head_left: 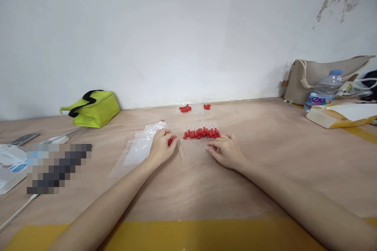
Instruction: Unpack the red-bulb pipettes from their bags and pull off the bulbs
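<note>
Red rubber dropper bulbs (pixel 203 132) lie in a tight row on the table, with clear tubes (pixel 206 124) reaching from them towards the wall. In front of that row, many thin clear dropper tubes (pixel 193 151) lie side by side. My left hand (pixel 161 144) is at the row's left end, fingers closed around a red rubber bulb (pixel 170 141) that shows partly between them. At the right end, my right hand (pixel 227 151) has its thumb and forefinger pinched together on the edge of the tubes. Those fingertips partly hide what they grip.
Clear zip bags (pixel 137 151) lie left of my left hand. More red bulbs (pixel 185 108) sit on clear plastic by the wall. A lime-green bag (pixel 97 110) stands at left; a water bottle (pixel 322 92) and a beige bag (pixel 297 82) stand at right. Yellow tape (pixel 153 235) crosses the front.
</note>
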The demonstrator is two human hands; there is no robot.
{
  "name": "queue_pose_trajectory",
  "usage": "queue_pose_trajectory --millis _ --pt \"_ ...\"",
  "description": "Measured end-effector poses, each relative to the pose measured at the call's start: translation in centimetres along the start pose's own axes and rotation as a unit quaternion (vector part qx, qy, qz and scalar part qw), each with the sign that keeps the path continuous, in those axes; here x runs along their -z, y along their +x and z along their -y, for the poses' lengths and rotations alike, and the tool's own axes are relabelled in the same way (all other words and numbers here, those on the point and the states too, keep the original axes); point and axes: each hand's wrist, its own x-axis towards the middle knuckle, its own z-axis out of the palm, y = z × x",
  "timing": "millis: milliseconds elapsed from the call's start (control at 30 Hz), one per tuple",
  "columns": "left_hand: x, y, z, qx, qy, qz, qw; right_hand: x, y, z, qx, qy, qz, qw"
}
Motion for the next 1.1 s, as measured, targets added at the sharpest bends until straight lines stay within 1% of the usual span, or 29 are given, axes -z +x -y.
queue_pose_trajectory --millis 67,167,233,333,400,433,500,567,633,700,767,800,900,1000,1100 --pt "-0.5 0.8 -0.2 0.000 0.036 0.048 0.998 0.2 0.0 -0.1 -0.008 0.008 -0.003 1.000" --pt "-1.4 2.2 -0.6 0.029 0.076 0.079 0.994 0.4 -0.2 -0.2 -0.007 0.015 -0.021 1.000" --pt "-1.9 3.0 -0.8 0.050 0.084 0.104 0.990 0.5 -0.4 -0.3 -0.011 0.012 -0.042 0.999" --pt "-2.5 3.8 -0.9 0.062 0.081 0.139 0.985 0.6 -0.6 -0.7 -0.037 0.011 -0.071 0.997" --pt "-2.8 3.9 -0.8 0.067 0.076 0.135 0.986 0.6 -0.7 -1.0 -0.065 0.015 -0.085 0.994" --pt "-2.9 3.9 -0.7 0.076 0.074 0.122 0.987 0.6 -0.7 -1.2 -0.077 0.017 -0.089 0.993" --pt "-2.9 3.7 -0.4 0.103 0.068 0.081 0.989 0.5 -0.7 -1.5 -0.093 0.025 -0.095 0.991" --pt "-2.5 3.2 -0.3 0.113 0.061 0.031 0.991 0.3 -0.8 -1.7 -0.098 0.043 -0.101 0.989" --pt "-1.9 2.3 -0.4 0.090 0.052 -0.016 0.995 0.0 -0.8 -1.9 -0.091 0.070 -0.119 0.986" --pt "-1.1 1.1 -0.8 0.046 0.043 -0.049 0.997 -0.3 -0.8 -1.9 -0.071 0.088 -0.148 0.982" --pt "-0.4 -0.1 -1.5 -0.004 0.033 -0.060 0.998 -0.3 -0.7 -1.7 -0.043 0.078 -0.169 0.982" --pt "-0.2 -0.8 -1.9 -0.030 0.026 -0.056 0.998 -0.3 -0.7 -1.6 -0.025 0.063 -0.168 0.983" --pt "0.0 -2.2 -3.2 -0.095 0.007 -0.037 0.995 0.2 -0.7 -0.9 0.042 0.006 -0.121 0.992" --pt "-0.3 -3.1 -4.0 -0.136 -0.003 -0.043 0.990 0.5 -0.7 -0.3 0.111 -0.024 -0.070 0.991" --pt "-0.5 -3.3 -4.3 -0.157 -0.011 -0.055 0.986 0.4 -0.8 -0.1 0.143 -0.027 -0.063 0.987"
